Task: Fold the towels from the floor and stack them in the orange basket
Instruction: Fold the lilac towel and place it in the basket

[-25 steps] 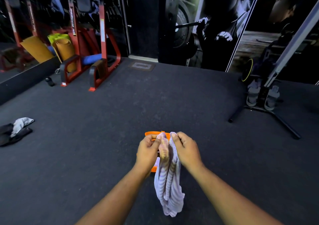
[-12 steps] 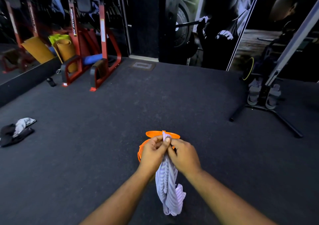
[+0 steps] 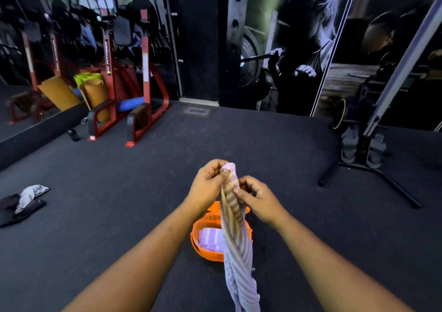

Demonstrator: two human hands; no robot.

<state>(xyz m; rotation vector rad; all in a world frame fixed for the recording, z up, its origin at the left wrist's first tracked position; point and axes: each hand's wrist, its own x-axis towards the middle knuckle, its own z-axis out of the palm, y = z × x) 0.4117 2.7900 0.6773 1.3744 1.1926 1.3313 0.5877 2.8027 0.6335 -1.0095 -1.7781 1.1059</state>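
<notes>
A lilac striped towel [image 3: 236,244] hangs bunched in front of me. My left hand [image 3: 208,184] pinches its top end, and my right hand [image 3: 257,198] grips it just below and to the right. The towel's tail drops past the frame's lower edge. Under my hands the orange basket [image 3: 198,242] stands on the floor with a folded lilac towel [image 3: 210,238] inside; the hanging towel hides its right part. A small pile of dark and grey towels [image 3: 22,202] lies on the floor far left.
Dark rubber gym floor all around. A red weight rack [image 3: 134,96] with rolled mats stands at the back left beside a mirror. At the right a black stand with splayed legs [image 3: 373,170] holds sandals. A wall mural fills the back.
My hands have risen with the towel and drawn slightly apart. The basket now shows below them, with a folded towel visible inside.
</notes>
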